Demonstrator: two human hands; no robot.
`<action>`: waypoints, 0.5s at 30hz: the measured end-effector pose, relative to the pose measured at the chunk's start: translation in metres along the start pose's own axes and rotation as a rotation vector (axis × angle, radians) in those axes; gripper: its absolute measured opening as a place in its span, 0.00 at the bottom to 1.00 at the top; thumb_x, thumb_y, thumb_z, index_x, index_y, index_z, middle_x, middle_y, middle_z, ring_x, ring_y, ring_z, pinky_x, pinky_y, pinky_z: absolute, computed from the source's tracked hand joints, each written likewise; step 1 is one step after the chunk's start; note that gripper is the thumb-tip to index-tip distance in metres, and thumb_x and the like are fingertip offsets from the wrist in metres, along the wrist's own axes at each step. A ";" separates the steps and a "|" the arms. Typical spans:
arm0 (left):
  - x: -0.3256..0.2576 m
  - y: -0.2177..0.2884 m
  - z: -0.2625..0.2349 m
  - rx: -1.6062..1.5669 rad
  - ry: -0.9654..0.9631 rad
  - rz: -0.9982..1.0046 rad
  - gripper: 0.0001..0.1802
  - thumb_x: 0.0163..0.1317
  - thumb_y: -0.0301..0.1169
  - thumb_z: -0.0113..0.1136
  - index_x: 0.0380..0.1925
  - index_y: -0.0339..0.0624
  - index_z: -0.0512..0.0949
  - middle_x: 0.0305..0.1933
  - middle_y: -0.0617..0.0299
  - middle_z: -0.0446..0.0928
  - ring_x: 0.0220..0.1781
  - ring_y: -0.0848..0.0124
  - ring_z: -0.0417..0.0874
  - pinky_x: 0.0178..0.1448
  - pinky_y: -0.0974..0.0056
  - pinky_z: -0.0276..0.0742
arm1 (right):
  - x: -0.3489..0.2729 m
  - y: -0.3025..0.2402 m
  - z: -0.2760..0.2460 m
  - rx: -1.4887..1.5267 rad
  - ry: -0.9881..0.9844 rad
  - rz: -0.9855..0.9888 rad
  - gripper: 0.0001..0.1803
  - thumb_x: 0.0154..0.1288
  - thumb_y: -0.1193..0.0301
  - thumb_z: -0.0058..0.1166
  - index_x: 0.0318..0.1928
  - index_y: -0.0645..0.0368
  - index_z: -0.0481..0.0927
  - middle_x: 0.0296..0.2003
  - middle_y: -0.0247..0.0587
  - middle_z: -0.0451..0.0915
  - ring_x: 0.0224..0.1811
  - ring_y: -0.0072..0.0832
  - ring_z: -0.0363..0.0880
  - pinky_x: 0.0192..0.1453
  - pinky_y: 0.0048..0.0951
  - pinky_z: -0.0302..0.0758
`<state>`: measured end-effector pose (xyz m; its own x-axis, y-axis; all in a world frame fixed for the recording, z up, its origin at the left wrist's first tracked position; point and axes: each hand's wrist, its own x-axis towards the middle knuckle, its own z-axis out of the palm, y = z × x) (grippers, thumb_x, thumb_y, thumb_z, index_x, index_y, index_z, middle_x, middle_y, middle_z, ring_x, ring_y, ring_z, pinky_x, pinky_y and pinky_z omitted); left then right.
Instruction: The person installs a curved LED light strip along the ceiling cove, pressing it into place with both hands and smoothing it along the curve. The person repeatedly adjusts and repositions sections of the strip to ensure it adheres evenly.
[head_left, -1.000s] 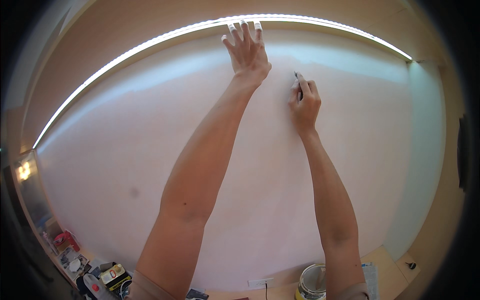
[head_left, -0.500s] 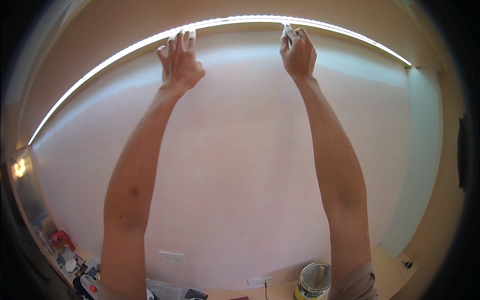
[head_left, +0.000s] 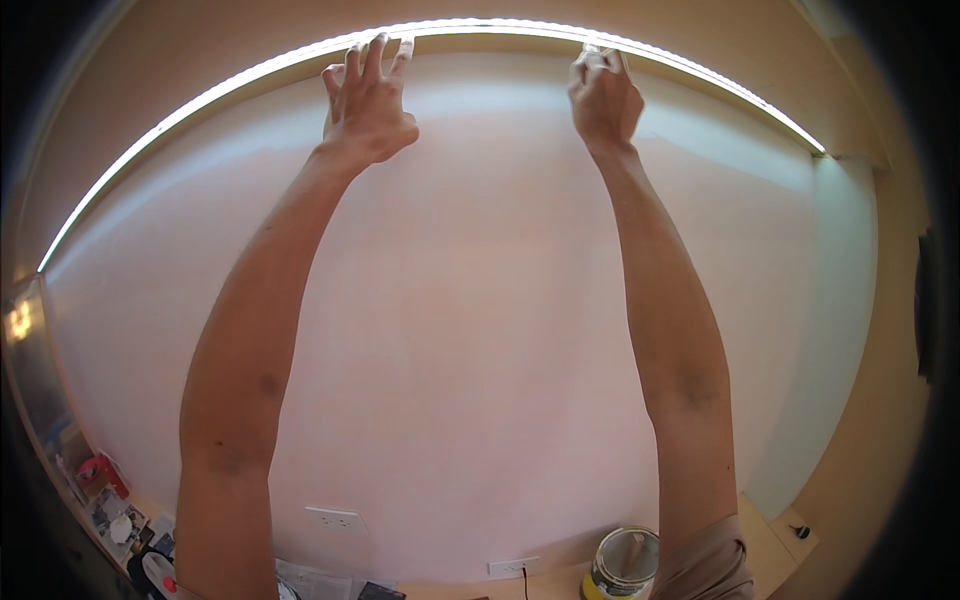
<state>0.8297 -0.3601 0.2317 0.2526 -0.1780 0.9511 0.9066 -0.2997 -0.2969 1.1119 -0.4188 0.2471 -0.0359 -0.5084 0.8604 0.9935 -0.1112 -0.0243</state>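
A glowing white light strip point(head_left: 230, 92) runs in a long line along the underside of a wood-coloured panel overhead. My left hand point(head_left: 368, 110) is raised to it with fingers spread, their tips at the strip's lower edge. To the right, my right hand point(head_left: 607, 105) reaches the same strip with its fingers curled and closed. Whatever sits in those fingers, if anything, is hidden by the hand and the glare. Both arms stretch upward in front of a pale pinkish wall point(head_left: 470, 300).
Below stands an open paint can point(head_left: 625, 565) on a wooden surface. Wall sockets point(head_left: 336, 519) sit low on the wall, and a black cord point(head_left: 526, 580) hangs from another socket plate. Papers, a red item point(head_left: 104, 474) and clutter lie at lower left. A small black object point(head_left: 800, 531) lies at right.
My right hand has shifted slightly to the right along the strip, its fingers more curled toward the panel. My left hand has moved a little up and right, still spread. The view has tilted slightly.
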 end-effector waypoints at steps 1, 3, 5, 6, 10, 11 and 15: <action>0.000 0.001 -0.001 0.004 -0.004 -0.002 0.53 0.47 0.30 0.60 0.79 0.47 0.56 0.80 0.47 0.53 0.82 0.50 0.52 0.79 0.37 0.49 | 0.001 -0.008 0.002 -0.026 -0.029 -0.039 0.15 0.74 0.65 0.54 0.55 0.52 0.86 0.39 0.36 0.83 0.31 0.38 0.86 0.32 0.41 0.82; -0.003 -0.001 -0.003 0.023 -0.021 -0.004 0.53 0.48 0.30 0.59 0.79 0.47 0.56 0.80 0.48 0.53 0.81 0.51 0.53 0.79 0.38 0.50 | 0.000 -0.015 0.002 -0.061 -0.030 -0.088 0.16 0.74 0.65 0.54 0.57 0.50 0.86 0.40 0.35 0.84 0.33 0.37 0.86 0.33 0.40 0.82; -0.003 -0.004 -0.006 0.045 -0.028 -0.003 0.52 0.48 0.29 0.59 0.79 0.47 0.57 0.80 0.51 0.53 0.79 0.54 0.55 0.79 0.40 0.51 | 0.000 -0.005 -0.005 -0.046 -0.093 0.011 0.16 0.74 0.64 0.54 0.57 0.50 0.86 0.43 0.36 0.84 0.34 0.39 0.87 0.35 0.41 0.83; -0.003 -0.003 -0.007 0.044 -0.035 -0.009 0.52 0.48 0.28 0.59 0.79 0.47 0.57 0.81 0.51 0.53 0.80 0.54 0.55 0.79 0.40 0.51 | 0.000 -0.002 -0.007 -0.040 -0.124 0.058 0.16 0.74 0.64 0.54 0.57 0.50 0.86 0.45 0.36 0.84 0.34 0.39 0.87 0.35 0.41 0.83; -0.004 0.003 -0.010 0.016 -0.091 -0.037 0.53 0.47 0.27 0.58 0.79 0.47 0.57 0.82 0.51 0.51 0.81 0.54 0.53 0.80 0.39 0.49 | 0.001 -0.009 0.007 -0.183 -0.069 -0.109 0.13 0.75 0.65 0.52 0.53 0.50 0.86 0.45 0.39 0.84 0.33 0.42 0.87 0.35 0.43 0.83; -0.004 0.001 -0.011 0.005 -0.109 -0.048 0.53 0.47 0.27 0.58 0.79 0.47 0.56 0.82 0.51 0.51 0.81 0.54 0.53 0.81 0.39 0.49 | 0.002 -0.003 0.005 -0.156 -0.064 -0.088 0.12 0.75 0.65 0.52 0.52 0.51 0.86 0.46 0.40 0.84 0.33 0.42 0.87 0.35 0.44 0.83; -0.002 0.000 -0.005 -0.008 -0.060 -0.025 0.54 0.46 0.28 0.59 0.80 0.47 0.56 0.82 0.51 0.51 0.81 0.53 0.52 0.80 0.39 0.49 | 0.001 0.012 -0.002 -0.162 -0.073 -0.101 0.10 0.74 0.67 0.52 0.48 0.55 0.84 0.47 0.42 0.84 0.32 0.45 0.87 0.35 0.44 0.83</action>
<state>0.8270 -0.3643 0.2291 0.2505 -0.1139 0.9614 0.9103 -0.3104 -0.2739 1.1233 -0.4223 0.2465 -0.1212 -0.4251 0.8970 0.9547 -0.2973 -0.0119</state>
